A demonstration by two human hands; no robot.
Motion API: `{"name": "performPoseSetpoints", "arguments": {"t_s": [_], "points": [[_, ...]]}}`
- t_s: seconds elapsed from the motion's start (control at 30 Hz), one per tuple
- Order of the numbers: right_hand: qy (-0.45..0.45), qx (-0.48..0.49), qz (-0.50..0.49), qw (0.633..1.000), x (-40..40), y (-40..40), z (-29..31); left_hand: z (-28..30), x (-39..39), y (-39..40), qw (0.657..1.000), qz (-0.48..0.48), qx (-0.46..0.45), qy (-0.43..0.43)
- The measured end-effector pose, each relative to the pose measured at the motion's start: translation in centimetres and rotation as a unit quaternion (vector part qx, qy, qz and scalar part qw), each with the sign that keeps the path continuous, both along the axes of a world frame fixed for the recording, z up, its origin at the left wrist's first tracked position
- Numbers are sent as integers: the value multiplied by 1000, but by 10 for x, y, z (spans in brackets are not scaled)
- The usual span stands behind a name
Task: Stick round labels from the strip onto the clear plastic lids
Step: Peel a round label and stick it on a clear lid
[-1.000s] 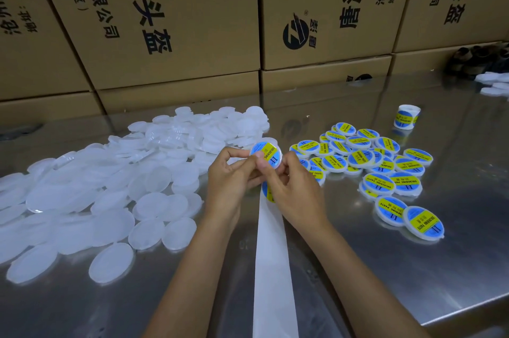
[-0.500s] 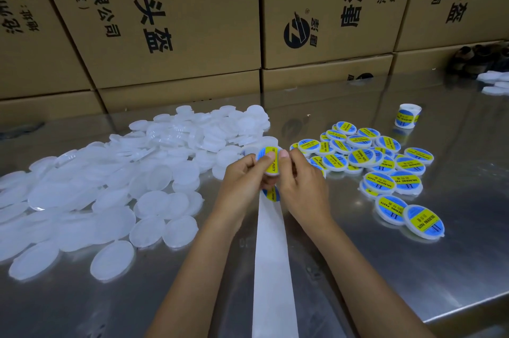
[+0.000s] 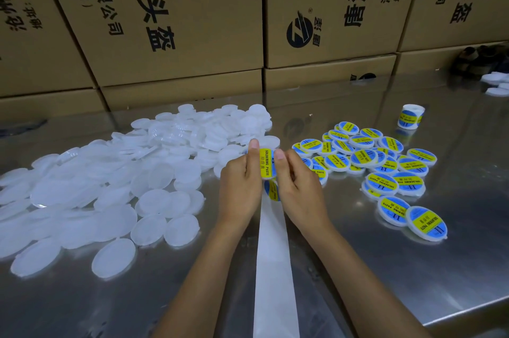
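Together left hand (image 3: 240,183) and right hand (image 3: 298,186) pinch labelled lid (image 3: 266,163).

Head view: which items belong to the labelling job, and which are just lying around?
Job:
held lid, gripped by left hand and right hand
label strip
plain lids
labelled lids
label roll

Lying about:
cardboard boxes
dark shoes
white pieces, far right

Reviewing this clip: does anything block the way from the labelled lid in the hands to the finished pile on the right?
Nothing visible does. Both hands, left hand and right hand, hold the labelled lid above the table; only bare steel separates it from the finished pile.
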State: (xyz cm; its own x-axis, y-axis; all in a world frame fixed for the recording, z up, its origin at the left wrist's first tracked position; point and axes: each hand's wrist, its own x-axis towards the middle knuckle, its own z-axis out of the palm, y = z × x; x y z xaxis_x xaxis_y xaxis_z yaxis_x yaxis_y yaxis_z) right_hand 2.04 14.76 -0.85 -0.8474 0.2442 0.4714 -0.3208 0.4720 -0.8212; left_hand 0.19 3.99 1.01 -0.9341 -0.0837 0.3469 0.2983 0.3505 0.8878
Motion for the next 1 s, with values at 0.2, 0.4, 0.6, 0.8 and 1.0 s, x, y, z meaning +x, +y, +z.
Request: {"name": "performPoseSetpoints", "arguments": {"t_s": [0.2, 0.4, 0.6, 0.8, 1.0], "points": [[-36, 61, -73, 995, 1, -1, -1, 3, 2, 1, 999, -18, -41, 28], [-33, 55, -91, 994, -1, -1, -1, -2, 1, 2, 996, -32, -85, -5], [-29, 10, -38, 999, 0, 0, 0, -4, 0, 0, 987, 2, -159, 6], [-32, -130, 71, 988, 4, -4, 6, -5, -3, -6, 984, 49, -157, 73], [-46, -79, 78, 993, 3, -8, 1, -4, -2, -1, 989, 58, -130, 36]]}}
